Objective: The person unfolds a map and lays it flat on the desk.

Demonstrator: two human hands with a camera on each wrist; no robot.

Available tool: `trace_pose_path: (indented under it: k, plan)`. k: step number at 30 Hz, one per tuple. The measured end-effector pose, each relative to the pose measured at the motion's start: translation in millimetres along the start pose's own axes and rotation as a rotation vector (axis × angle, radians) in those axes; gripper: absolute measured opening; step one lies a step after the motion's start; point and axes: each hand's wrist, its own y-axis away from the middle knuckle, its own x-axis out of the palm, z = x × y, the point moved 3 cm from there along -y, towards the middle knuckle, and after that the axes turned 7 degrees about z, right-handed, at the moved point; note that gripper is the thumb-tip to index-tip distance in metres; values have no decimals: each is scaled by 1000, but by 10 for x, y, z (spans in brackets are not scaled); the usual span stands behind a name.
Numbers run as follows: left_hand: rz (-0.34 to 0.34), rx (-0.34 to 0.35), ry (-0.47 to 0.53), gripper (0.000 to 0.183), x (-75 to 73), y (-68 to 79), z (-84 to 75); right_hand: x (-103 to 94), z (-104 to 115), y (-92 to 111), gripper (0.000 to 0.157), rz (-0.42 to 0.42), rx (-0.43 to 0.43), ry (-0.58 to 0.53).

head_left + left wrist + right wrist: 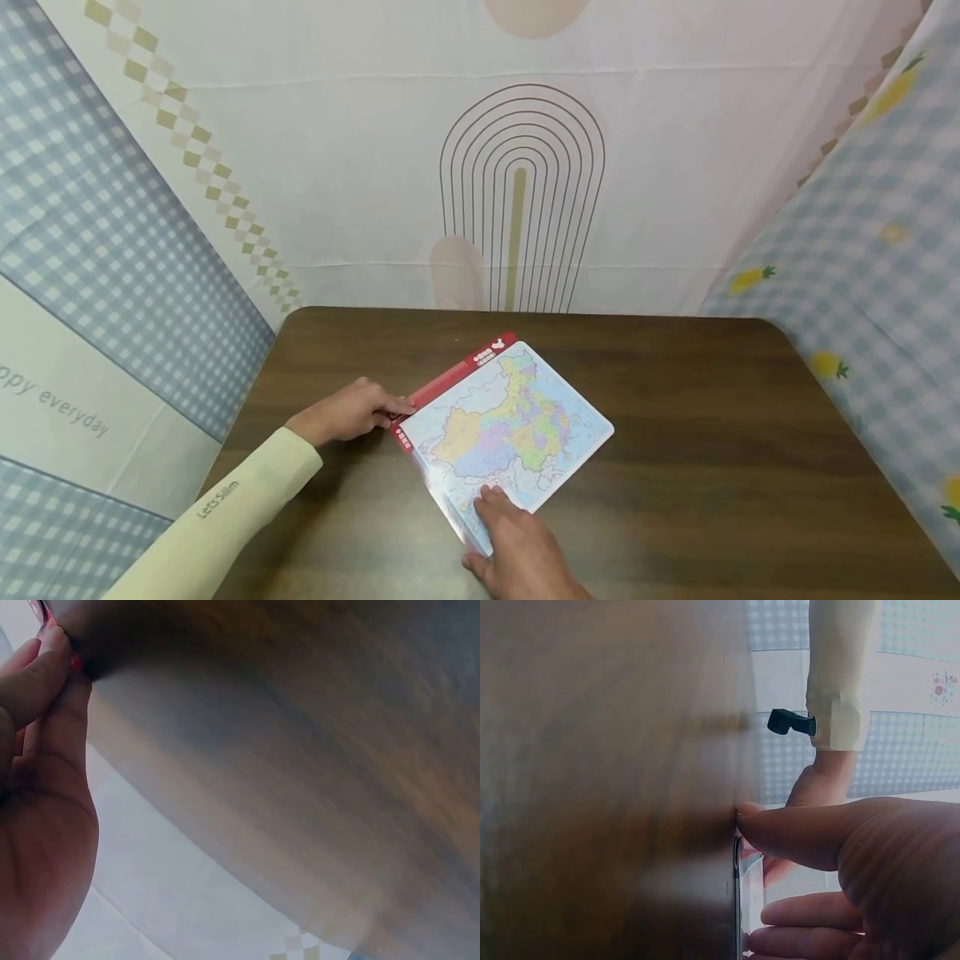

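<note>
One map (491, 429) | pinched by left hand (352, 411) | partly hidden by right hand (523, 550)

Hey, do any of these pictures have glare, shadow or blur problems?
Head view: glare whitens the map board's lower-left edge; left wrist view: the table looks blurred, with dark shadow beside the left hand; right wrist view: the table is soft too, and the checked cloth looks pale and bright.

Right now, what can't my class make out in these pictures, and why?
Head: the map, its finest print too small.
Head: cloth lettering, its start cut off by the left edge.
Left wrist: most of the map, outside the frame or behind the left hand.
Right wrist: the map's printing, seen nearly edge-on.
</note>
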Motion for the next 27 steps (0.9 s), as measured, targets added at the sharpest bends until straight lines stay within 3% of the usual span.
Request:
trace_pose_path:
  k: [4,12,21,27]
  plan:
    - [-11,-28,4,49,14,20,-5,3,-6,-18,67,14,7,-6]
    - [-38,-58,8,49,37,79,-43,-19,-59,18,58,-90,-73,43]
    - [-108,-136,-30,44,147,171,-188,-91,-204,53,58,-45,-75,-39]
    - [-145,-193,1,42,240,247,-315,-132,-330,84,60,-37,-73,-66]
